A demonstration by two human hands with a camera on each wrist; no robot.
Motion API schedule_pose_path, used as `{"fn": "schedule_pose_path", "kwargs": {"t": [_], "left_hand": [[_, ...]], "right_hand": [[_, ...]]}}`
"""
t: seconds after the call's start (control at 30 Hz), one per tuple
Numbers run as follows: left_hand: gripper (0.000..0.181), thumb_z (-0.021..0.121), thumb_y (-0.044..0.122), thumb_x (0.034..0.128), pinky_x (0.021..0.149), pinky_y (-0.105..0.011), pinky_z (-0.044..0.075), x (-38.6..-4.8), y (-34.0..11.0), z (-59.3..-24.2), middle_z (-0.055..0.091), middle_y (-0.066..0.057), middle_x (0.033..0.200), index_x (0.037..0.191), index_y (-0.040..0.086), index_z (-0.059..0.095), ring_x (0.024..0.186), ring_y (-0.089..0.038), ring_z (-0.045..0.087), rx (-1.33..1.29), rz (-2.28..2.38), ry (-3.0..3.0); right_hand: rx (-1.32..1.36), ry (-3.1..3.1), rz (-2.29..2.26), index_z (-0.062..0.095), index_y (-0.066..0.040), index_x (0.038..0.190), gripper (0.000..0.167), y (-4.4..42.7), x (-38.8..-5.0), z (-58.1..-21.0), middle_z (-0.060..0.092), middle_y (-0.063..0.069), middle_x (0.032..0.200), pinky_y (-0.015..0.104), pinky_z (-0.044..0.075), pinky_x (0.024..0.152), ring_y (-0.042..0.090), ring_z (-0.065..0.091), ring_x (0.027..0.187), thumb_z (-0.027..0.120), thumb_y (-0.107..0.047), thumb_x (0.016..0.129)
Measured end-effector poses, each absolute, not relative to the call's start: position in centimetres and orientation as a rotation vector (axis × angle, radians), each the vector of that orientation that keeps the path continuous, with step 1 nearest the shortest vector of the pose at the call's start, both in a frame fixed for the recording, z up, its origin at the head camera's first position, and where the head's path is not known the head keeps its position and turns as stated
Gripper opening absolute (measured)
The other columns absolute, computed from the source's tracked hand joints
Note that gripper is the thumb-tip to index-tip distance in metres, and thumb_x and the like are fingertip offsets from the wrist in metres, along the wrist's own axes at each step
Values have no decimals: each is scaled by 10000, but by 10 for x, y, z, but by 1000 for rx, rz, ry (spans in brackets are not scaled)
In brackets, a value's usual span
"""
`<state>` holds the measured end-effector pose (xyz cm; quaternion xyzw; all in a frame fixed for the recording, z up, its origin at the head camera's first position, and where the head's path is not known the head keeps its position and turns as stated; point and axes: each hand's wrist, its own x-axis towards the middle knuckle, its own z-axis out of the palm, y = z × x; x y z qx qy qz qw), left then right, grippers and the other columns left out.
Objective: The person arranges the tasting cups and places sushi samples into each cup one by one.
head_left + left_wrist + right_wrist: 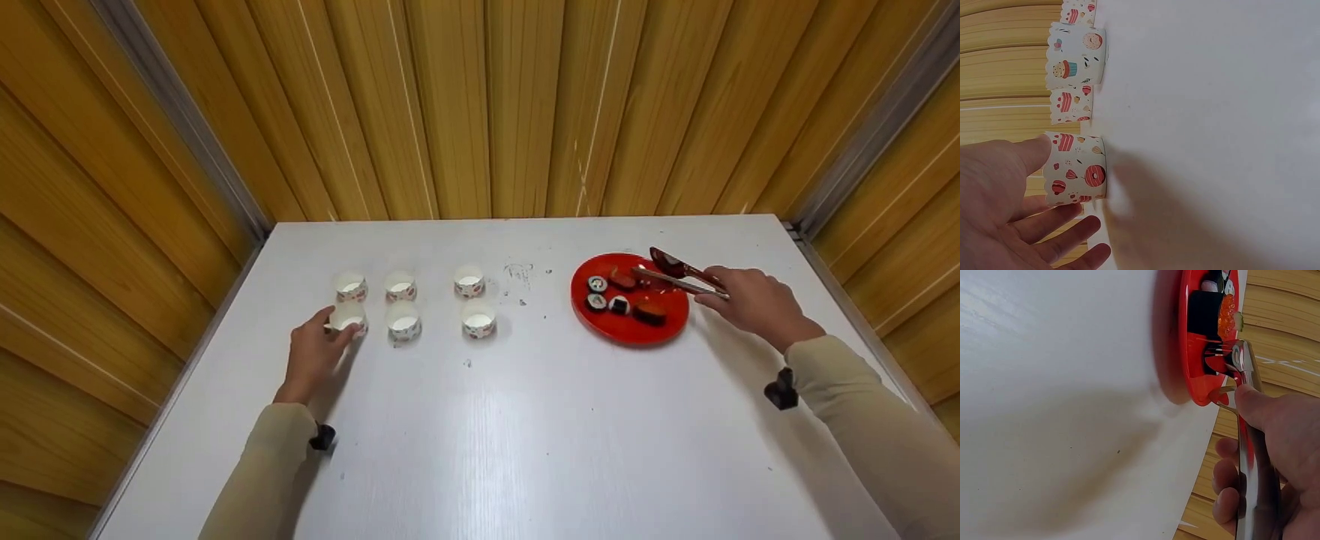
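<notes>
My left hand pinches a white paper baking cup printed with cakes and doughnuts, thumb on one side and index finger on the other; its other fingers are spread. That cup stands at the front left of two rows of similar cups. On the right, my right hand grips shiny metal tongs, whose ends are apart over a red plate. Sushi lies on the plate: small rolls, a dark-wrapped piece with orange roe, and another orange-topped piece near the tongs' tips.
Other paper cups stand upright beside the held one, among them a front middle cup and a front right cup. The white table has small dark marks. Wood-patterned panels close off its back and sides.
</notes>
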<state>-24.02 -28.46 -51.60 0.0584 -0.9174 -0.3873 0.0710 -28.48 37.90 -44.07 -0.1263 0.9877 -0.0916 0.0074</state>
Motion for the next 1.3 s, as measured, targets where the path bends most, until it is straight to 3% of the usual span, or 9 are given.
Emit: {"fn": "schedule_pose_path", "kwargs": {"t": [0.5,0.83,1.3], "left_hand": [[629,709,274,993,933,-512,543,-239,-283,-513,621,-287,1337,1481,-49,476,1175,-397,653,198,-1142,-2775],[617,701,280,999,923,-491,553,-238,-284,-513,619,-268,1349,1478,-40,480,1183,-381,649,208,-1146,-2800],[625,707,267,995,919,-484,559,-238,-285,-510,617,-279,1342,1476,-56,473,1177,-387,656,186,-1168,-2797]], "right_hand": [[-417,3118,-266,629,-37,1255,427,377,-285,-443,696,167,962,523,495,606,366,625,801,724,-334,964],[-356,3075,-267,623,-43,1336,467,375,-285,-443,684,270,1153,590,520,714,416,626,901,705,-336,981],[-364,3099,-235,625,-46,1362,495,379,-282,-440,671,310,1192,576,530,659,445,635,900,694,-360,986]]}}
